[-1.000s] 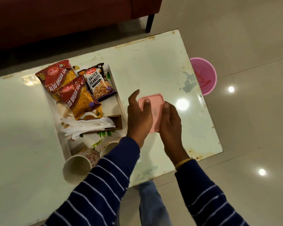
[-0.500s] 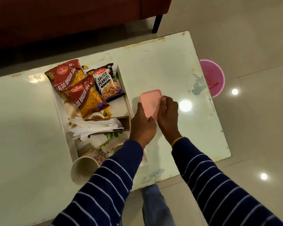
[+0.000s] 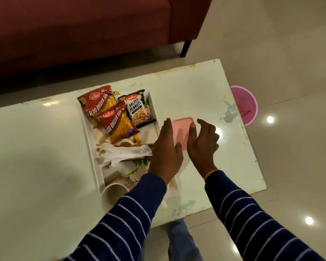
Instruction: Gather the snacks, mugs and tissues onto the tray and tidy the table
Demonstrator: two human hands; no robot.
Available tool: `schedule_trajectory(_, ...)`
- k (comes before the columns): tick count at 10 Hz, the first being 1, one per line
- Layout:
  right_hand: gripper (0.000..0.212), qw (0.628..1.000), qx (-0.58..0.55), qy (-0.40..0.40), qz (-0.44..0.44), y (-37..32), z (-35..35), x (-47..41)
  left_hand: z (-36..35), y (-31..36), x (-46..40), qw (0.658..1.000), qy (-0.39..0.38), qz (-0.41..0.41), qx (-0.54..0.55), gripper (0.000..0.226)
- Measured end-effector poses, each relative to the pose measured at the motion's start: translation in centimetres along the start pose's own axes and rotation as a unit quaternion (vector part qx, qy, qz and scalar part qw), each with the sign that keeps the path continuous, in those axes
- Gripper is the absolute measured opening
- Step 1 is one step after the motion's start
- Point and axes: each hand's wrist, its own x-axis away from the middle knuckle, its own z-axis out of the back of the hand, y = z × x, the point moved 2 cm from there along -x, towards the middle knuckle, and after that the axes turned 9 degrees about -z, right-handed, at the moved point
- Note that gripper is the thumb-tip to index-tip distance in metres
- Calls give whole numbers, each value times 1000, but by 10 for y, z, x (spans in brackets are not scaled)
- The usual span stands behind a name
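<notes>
Now three snack packets [image 3: 119, 114] on tray [image 3: 90, 147]; both hands [image 3: 184, 146] open, flanking one pink lid [image 3: 182, 131].

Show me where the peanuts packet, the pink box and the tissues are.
peanuts packet [image 3: 138, 110], head view, on the printed front of the packet.
pink box [image 3: 182, 129], head view, on its lid between the two hands.
tissues [image 3: 126, 152], head view, on the white paper in the tray.

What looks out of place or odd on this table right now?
The mug lies on its side, sticking out over the near end of the tray. The pink container sits outside the tray, between both hands. The table has a worn patch near its right edge.
</notes>
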Motion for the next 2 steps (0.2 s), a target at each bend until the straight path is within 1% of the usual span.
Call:
schedule_trajectory(1, 39, 997, 17, 21, 66, -38, 30, 23, 60, 19, 13, 992, 39, -89, -77, 71)
schedule_trajectory(2, 40, 991, 46, 29, 123, -67, 54, 43, 110, 30, 25, 977, 65, -149, -141, 73)
